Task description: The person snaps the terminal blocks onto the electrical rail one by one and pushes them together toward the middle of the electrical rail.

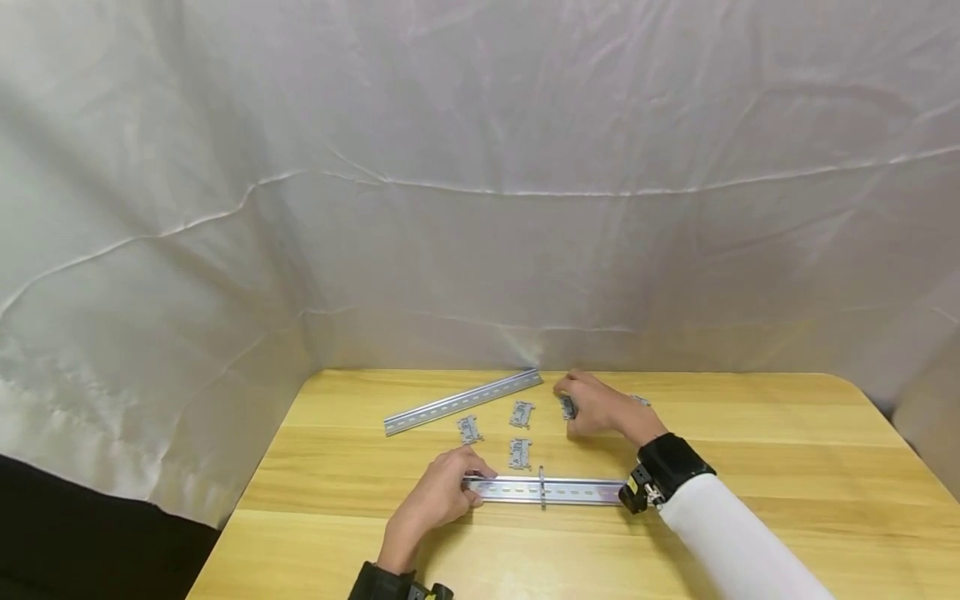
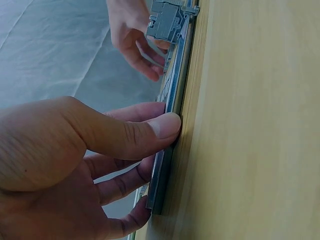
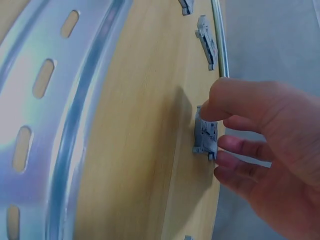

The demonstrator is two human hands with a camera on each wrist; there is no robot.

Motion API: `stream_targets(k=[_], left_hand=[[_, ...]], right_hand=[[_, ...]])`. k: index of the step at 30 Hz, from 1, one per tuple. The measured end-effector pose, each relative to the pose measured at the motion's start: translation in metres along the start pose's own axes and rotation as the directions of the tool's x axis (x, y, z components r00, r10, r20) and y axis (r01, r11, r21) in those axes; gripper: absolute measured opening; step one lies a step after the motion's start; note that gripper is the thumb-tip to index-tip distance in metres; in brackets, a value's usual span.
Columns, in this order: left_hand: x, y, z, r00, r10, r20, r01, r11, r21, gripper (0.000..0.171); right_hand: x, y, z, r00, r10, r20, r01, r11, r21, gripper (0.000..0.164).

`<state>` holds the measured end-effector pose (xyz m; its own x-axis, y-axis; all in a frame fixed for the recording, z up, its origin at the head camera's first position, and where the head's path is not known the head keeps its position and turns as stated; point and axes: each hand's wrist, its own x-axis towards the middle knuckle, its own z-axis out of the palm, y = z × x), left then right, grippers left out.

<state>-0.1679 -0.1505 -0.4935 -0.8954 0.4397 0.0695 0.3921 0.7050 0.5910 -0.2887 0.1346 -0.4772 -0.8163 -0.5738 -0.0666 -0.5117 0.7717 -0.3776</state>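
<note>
My left hand (image 1: 444,487) grips the left end of a slotted metal DIN rail (image 1: 585,492), its thumb (image 2: 165,127) on the near edge. A grey terminal block (image 1: 542,487) stands upright across this rail and shows in the left wrist view as a grey housing (image 2: 167,21). Beyond the rail, my right hand (image 1: 596,406) is at another grey terminal block (image 3: 206,134) lying on the table. Thumb and fingers are spread around that block, close to its edges; the thumb covers one end of it. Whether they touch it is hard to see.
Loose terminal blocks (image 1: 520,453) lie between the two rails, and one more (image 1: 640,400) shows past the right hand. A second DIN rail (image 1: 461,402) lies slanted at the back left. Pale cloth (image 1: 480,250) hangs behind the wooden table (image 1: 787,433).
</note>
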Motion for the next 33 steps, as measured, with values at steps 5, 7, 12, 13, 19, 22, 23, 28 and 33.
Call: stream_targets(k=[5,7,12,13,19,22,23,28,33], left_hand=[[0.000,0.001,0.000,1.000,0.004,-0.002,-0.004,1.000,0.000,0.034],[0.000,0.001,0.000,1.000,0.006,-0.003,-0.006,1.000,-0.003,0.033],[0.001,0.002,-0.001,1.000,0.003,0.002,-0.003,1.000,-0.009,0.033],[0.001,0.002,-0.002,1.000,0.000,0.003,0.000,1.000,-0.008,0.033],[0.001,0.000,-0.003,1.000,0.009,-0.002,-0.009,1.000,-0.006,0.034],[0.001,0.000,-0.003,1.000,0.016,-0.003,-0.016,1.000,-0.005,0.034],[0.002,-0.001,-0.003,1.000,0.016,-0.001,-0.016,1.000,-0.005,0.034],[0.005,-0.001,-0.001,1.000,0.011,0.006,-0.011,1.000,-0.003,0.034],[0.006,-0.002,0.000,1.000,0.008,0.020,-0.007,1.000,-0.009,0.034]], right_hand=[[0.002,0.002,0.001,1.000,0.003,0.013,-0.003,1.000,-0.020,0.060],[0.002,0.003,0.001,1.000,-0.010,-0.001,0.010,0.999,-0.035,0.056],[0.003,0.005,0.001,0.999,-0.048,-0.022,0.046,0.996,-0.076,0.048],[0.003,0.005,0.001,0.998,-0.051,-0.022,0.049,0.996,-0.079,0.047],[-0.001,0.005,-0.001,0.997,-0.055,-0.051,0.053,0.997,-0.053,0.050],[-0.006,0.008,-0.003,0.994,-0.053,-0.095,0.051,0.998,-0.026,0.052],[-0.009,0.010,-0.004,0.992,-0.054,-0.112,0.052,0.998,-0.022,0.052],[-0.028,0.017,-0.006,0.983,-0.070,-0.171,0.066,0.997,-0.025,0.051],[-0.053,0.019,-0.008,0.966,-0.119,-0.228,0.113,0.993,-0.038,0.053]])
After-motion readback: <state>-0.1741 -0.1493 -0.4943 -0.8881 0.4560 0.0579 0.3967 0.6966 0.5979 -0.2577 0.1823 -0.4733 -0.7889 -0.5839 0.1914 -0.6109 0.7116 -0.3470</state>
